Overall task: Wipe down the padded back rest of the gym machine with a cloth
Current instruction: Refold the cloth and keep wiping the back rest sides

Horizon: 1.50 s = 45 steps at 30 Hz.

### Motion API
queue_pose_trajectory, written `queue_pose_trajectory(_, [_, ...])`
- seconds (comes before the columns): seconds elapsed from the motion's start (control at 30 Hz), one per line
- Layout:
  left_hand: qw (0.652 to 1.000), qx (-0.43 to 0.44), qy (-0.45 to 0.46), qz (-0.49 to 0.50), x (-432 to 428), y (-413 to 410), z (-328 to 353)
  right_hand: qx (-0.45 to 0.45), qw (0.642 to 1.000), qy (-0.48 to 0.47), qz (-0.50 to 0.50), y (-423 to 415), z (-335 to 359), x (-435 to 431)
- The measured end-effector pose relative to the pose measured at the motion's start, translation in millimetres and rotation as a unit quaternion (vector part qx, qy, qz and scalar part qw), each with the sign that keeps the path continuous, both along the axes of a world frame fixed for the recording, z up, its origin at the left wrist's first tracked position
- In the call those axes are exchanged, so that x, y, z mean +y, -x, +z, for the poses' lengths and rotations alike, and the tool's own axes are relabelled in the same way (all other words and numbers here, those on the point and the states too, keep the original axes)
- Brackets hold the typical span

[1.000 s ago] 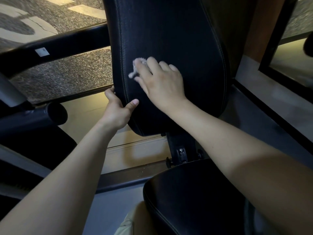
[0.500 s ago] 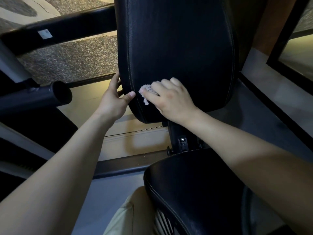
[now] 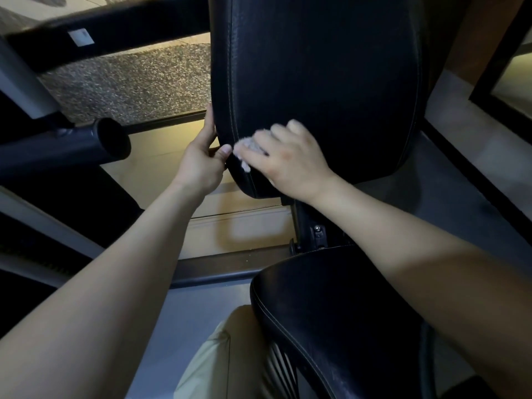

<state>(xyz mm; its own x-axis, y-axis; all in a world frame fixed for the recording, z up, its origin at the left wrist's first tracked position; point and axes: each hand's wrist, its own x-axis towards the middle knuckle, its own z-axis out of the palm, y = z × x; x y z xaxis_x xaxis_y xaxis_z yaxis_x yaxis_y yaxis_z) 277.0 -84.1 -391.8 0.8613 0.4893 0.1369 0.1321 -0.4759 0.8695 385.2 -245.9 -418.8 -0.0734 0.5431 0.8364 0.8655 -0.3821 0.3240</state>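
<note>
The back rest (image 3: pixel 316 82) rises behind the seat pad (image 3: pixel 345 312). The left grip (image 3: pixel 201 165) clasps its left edge; just right (nearly touching), the right grip (image 3: pixel 288 162) holds the cloth (image 3: pixel 248 147) against its lower-left front.

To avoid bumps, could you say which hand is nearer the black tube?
Left hand: it grips the backrest right of the tube; the right hand holds the cloth farther right.
</note>
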Motion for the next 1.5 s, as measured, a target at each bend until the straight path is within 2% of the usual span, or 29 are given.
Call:
queue_pose_trajectory(0.1, [1.0,0.015,-0.007,-0.007,6.6,0.1,-1.1,0.053,0.997,-0.052,-0.025,2.8,13.7,13.8])
queue_pose_trajectory(0.17, [1.0,0.02,-0.017,-0.007,8.0,-0.4,0.1,0.067,0.996,-0.052,-0.015,7.7,0.9,13.9])
queue_pose_trajectory(0.27, [0.999,0.01,-0.033,0.003,4.7,-1.6,0.8,-0.004,1.0,0.007,0.023,5.1,-10.1,3.0])
queue_pose_trajectory(0.33, [1.0,0.005,-0.029,0.005,3.6,-3.2,-1.5,-0.034,0.999,0.009,0.007,-4.1,8.2,1.8])
queue_pose_trajectory(0.47, [1.0,0.008,-0.008,0.005,6.4,-2.7,-2.4,0.059,0.989,-0.099,-0.087,-11.9,52.1,15.5])
queue_pose_trajectory(0.57, [1.0,0.014,-0.004,0.002,4.8,-2.0,-1.1,0.087,0.988,-0.102,-0.081,-2.4,41.1,19.5])
queue_pose_trajectory(0.7, [1.0,0.016,-0.013,0.006,1.2,-1.8,-0.2,0.031,0.999,0.007,-0.012,9.9,-26.5,-4.9])
queue_pose_trajectory(0.77, [1.0,0.014,-0.016,0.011,1.0,-1.4,-1.3,-0.035,0.995,0.096,0.007,7.5,-61.0,-19.6])
queue_pose_trajectory(0.83, [1.0,0.011,-0.006,0.015,1.7,-1.7,-4.3,-0.079,0.988,0.131,0.026,0.2,-68.1,-25.8])
queue_pose_trajectory(0.9, [1.0,0.01,0.003,0.022,1.6,-2.4,-7.1,-0.08,0.992,0.09,0.031,-3.0,-51.5,-23.1])
queue_pose_trajectory(1.0, [0.999,0.005,0.009,0.031,-2.3,-2.1,-8.2,-0.033,0.999,0.002,0.013,-1.2,-25.4,-14.2])
queue_pose_trajectory(1.07, [0.999,0.002,0.017,0.028,-3.6,-1.8,-8.9,-0.006,1.0,-0.017,0.011,3.3,-29.9,-11.2])
queue_pose_trajectory(1.2, [0.997,-0.008,0.078,-0.019,-9.9,2.7,-5.8,-0.036,0.998,0.05,0.019,4.7,-70.6,-19.8])
queue_pose_trajectory(1.27, [0.998,-0.015,0.067,-0.013,-17.3,-0.1,-4.3,-0.066,0.994,0.088,0.023,-1.2,-77.1,-25.2])
queue_pose_trajectory(1.33, [0.999,-0.026,0.018,0.02,-26.4,-5.7,-4.6,-0.1,0.989,0.104,0.036,-5.8,-72.6,-27.6])
queue_pose_trajectory(1.43, [0.997,-0.037,-0.009,0.072,-33.5,-14.0,-10.0,-0.128,0.987,0.09,0.046,-10.8,-47.2,-31.5])
queue_pose_trajectory(1.5, [0.996,-0.042,-0.011,0.079,-32.3,-15.1,-13.5,-0.093,0.995,0.035,0.019,-17.2,-28.3,-32.9])
